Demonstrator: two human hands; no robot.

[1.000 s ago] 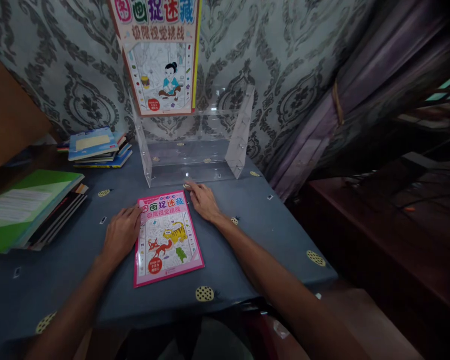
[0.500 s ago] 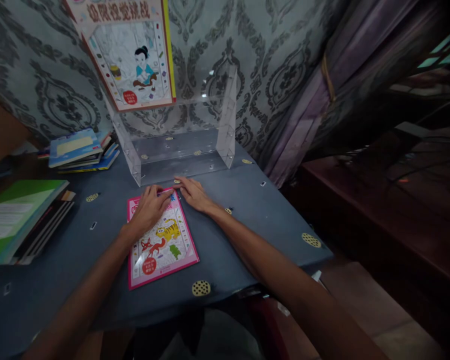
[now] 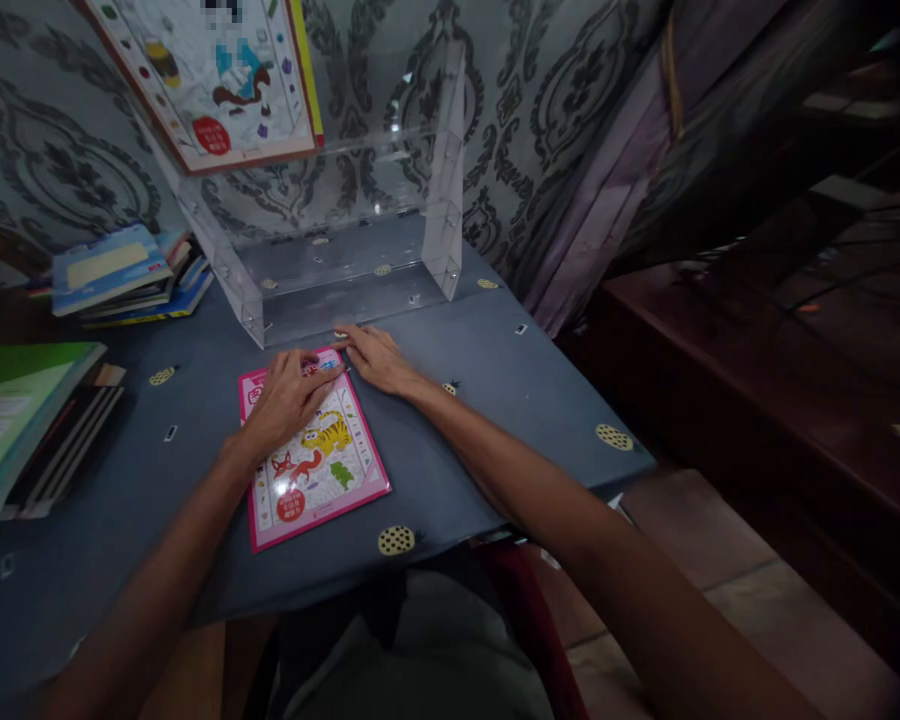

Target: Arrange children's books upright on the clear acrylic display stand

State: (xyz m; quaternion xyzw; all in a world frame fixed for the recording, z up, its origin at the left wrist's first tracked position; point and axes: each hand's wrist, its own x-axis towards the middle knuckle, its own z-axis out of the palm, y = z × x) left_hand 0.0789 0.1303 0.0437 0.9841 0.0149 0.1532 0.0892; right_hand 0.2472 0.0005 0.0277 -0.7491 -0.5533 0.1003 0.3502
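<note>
A pink picture book with a tiger and a fox on its cover lies flat on the blue pineapple-print tablecloth. My left hand rests palm down over its upper part, thumb stretched toward the top right corner and the other fingertips bent over the top edge. Beside that corner is my right hand, fingers extended to the left along the top edge. Whether its fingertips touch the cover I cannot tell. Neither hand appears to grip anything.
Behind the book stands a clear acrylic rack, with a brown-bordered book upright on its upper tier. To the left are a stack of blue books and a green-topped stack. A purple curtain hangs at right.
The view has tilted down and shifted slightly, so the book, rack and stacks sit higher and farther left in the picture. My hands keep nearly the same place at the book's top edge.
</note>
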